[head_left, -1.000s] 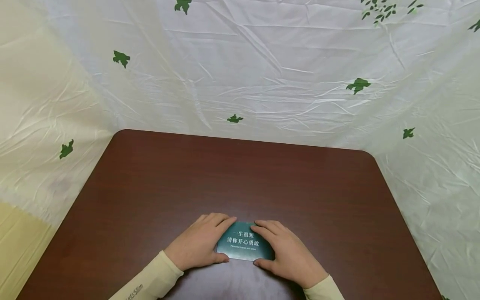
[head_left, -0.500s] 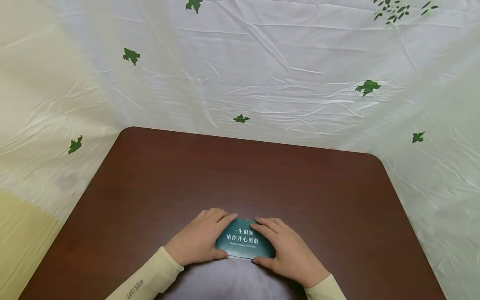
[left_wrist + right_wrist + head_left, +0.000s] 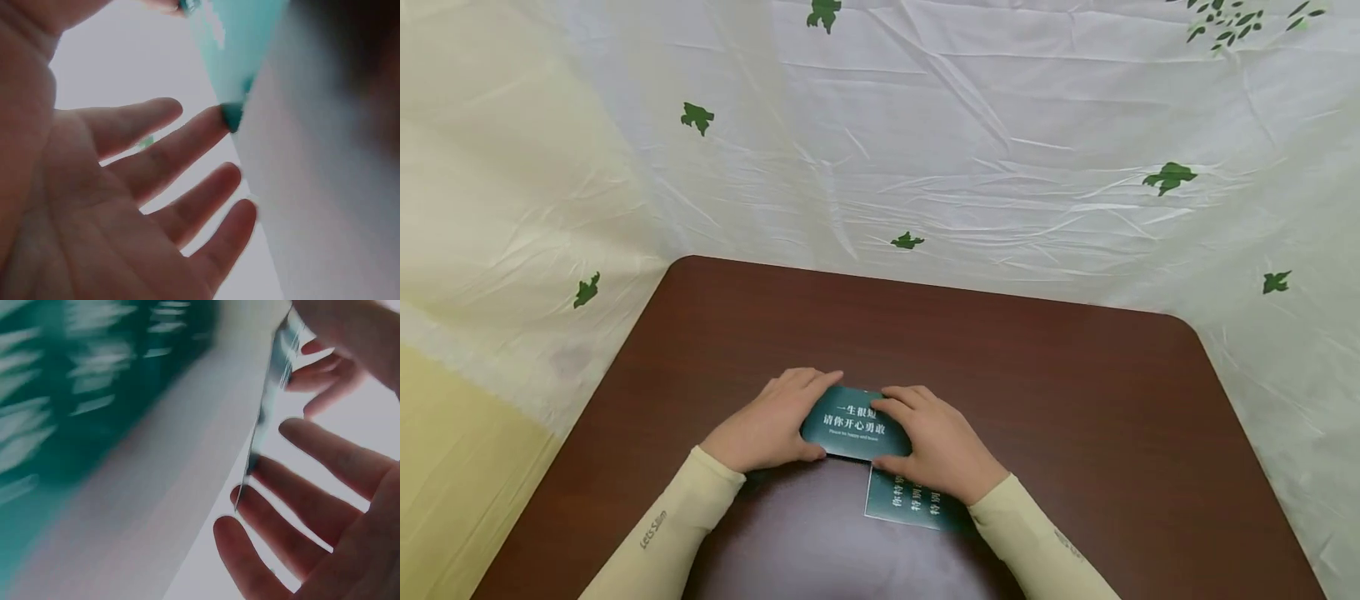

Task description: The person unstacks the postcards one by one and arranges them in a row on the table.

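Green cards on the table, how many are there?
2. One card is held between the left hand and right hand. The second card lies flat on the table, partly under the right wrist. More could be hidden beneath.

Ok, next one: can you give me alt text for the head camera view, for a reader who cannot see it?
Two hands hold a dark green card with white Chinese text over a dark brown table, the left hand at its left end, the right hand at its right. A second green card lies flat under the right wrist; a white sheet with green leaf prints hangs behind.
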{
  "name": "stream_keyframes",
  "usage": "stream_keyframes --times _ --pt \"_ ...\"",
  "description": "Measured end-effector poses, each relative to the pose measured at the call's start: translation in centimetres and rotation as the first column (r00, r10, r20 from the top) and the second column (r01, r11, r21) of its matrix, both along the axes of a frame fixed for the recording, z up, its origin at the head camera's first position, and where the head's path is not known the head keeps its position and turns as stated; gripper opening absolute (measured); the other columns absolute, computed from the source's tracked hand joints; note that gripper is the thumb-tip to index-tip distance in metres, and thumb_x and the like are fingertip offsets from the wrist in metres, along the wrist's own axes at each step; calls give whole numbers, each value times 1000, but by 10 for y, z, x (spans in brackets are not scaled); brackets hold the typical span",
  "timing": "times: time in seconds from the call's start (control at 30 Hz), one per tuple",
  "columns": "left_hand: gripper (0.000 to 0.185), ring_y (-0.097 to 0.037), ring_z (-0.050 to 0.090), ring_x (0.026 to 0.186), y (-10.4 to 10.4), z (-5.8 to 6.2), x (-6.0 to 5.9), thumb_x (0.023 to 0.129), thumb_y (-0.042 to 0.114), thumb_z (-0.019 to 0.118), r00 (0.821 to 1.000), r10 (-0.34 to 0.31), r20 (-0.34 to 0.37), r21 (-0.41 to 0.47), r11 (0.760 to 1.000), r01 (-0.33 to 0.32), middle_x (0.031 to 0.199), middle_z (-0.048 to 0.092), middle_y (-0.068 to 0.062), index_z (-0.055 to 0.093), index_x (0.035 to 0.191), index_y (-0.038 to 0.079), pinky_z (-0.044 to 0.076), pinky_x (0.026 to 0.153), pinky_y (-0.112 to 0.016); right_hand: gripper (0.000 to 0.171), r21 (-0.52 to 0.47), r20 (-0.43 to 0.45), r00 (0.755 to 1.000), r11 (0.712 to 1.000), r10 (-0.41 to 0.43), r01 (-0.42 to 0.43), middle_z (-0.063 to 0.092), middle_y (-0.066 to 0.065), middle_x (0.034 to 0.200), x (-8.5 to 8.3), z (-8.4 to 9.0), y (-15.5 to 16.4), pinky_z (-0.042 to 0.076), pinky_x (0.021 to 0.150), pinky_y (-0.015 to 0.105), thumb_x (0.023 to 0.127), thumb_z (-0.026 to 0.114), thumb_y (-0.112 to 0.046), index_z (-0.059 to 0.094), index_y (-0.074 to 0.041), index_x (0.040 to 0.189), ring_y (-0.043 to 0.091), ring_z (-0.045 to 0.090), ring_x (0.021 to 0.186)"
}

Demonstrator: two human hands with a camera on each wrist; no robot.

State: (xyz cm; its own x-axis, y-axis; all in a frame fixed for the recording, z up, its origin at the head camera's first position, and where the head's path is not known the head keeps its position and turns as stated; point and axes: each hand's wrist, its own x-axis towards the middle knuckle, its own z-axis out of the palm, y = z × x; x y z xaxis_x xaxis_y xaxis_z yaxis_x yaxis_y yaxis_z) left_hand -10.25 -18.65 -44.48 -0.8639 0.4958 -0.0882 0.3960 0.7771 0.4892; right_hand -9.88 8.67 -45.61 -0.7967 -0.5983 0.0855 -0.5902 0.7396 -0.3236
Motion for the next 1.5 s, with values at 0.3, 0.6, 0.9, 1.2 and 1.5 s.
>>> stream_keyframes --times 0.3,0.6,0.9,1.2,1.5 --pt "100 -44 33 156 -57 12 -38 83 13 90 986 157 57 7 988 -157 169 43 -15 38 169 15 37 122 -70 73 96 19 1000 995 -6 5 61 5 156 -55 2 -76 52 117 45 90 85 -52 63 -18 150 26 56 145" --pt "100 -46 30 154 -93 0 -61 87 12 88 957 225 185 31 972 -235 172 37 -18 34 171 18 45 115 -70 70 148 16 1000 989 15 -17 63 1 153 -87 -8 -121 53 116 39 91 83 -51 63 -19 150 24 58 141" --pt "100 -47 34 150 -119 -14 -69 89 9 85 929 286 235 30 953 -301 173 32 -21 30 171 15 45 115 -68 69 190 32 998 980 59 -64 63 0 153 -103 -13 -153 53 115 38 93 81 -53 62 -22 151 21 58 140" --pt "98 -47 36 148 -130 -13 -72 91 9 82 914 307 264 43 943 -329 174 28 -22 27 172 13 45 115 -68 69 190 36 997 979 62 -68 62 0 154 -111 -12 -165 53 114 35 94 81 -52 61 -21 152 21 57 141" --pt "97 -47 35 150 -135 -17 -73 92 8 81 911 305 277 41 944 -329 175 27 -23 27 172 12 44 117 -68 67 202 43 996 976 78 -85 61 1 155 -112 -17 -170 53 114 36 95 78 -53 61 -22 153 22 56 140"
